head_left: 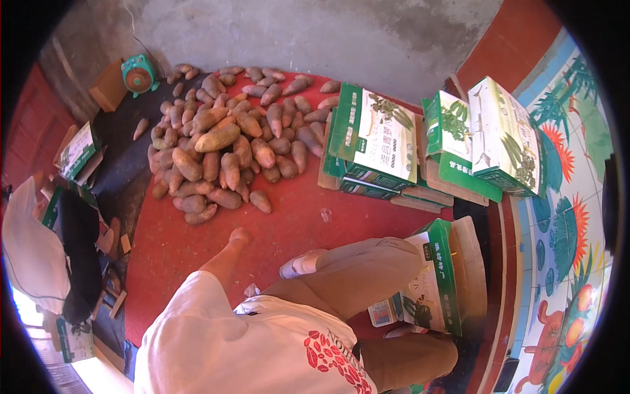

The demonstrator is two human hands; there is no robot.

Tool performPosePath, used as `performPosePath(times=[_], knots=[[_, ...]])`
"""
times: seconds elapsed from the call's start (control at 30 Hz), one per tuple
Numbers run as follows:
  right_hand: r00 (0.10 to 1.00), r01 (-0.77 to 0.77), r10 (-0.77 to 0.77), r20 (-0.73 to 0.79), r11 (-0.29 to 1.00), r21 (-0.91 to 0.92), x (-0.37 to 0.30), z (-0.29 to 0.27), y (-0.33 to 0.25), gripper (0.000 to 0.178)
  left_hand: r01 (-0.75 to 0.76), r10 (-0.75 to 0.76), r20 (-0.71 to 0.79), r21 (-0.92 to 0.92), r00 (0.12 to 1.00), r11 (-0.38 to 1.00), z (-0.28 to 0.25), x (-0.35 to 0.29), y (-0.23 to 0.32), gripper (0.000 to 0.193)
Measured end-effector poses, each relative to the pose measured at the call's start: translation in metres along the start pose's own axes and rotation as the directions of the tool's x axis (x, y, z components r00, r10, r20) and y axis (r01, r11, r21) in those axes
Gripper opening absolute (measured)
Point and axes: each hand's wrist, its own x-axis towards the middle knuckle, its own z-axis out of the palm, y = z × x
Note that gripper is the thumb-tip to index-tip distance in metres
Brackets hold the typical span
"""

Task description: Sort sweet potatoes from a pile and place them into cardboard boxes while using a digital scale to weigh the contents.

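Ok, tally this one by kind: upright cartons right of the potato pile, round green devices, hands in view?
Upright green-and-white cartons: 3
Round green device: 1
Hands: 1, the left hand
Total: 5

Bright, warm daylight throughout; blown-out glare at lower left. Soft shadows beneath the stacked green-and-white cardboard boxes (374, 141). Focus sharp centrally; strong fisheye bending, black vignette at the rim.
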Motion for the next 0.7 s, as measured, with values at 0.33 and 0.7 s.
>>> performPosePath(times=[0.33, 0.7], knots=[[0.864, 0.271, -0.206, -0.459, 0.959, 0.08, 0.121, -0.03, -0.037, 0.031, 0.337, -0.472, -0.005, -0.692, 0.882, 0.638, -0.057, -0.044, 0.008, 0.053], [0.888, 0.277, -0.248, -0.388, 0.96, 0.022, 0.148, -0.012, -0.062, 0.031, 0.269, -0.367, -0.037, -0.613, 0.929, 0.743, -0.058, -0.023, 0.022, 0.061]])
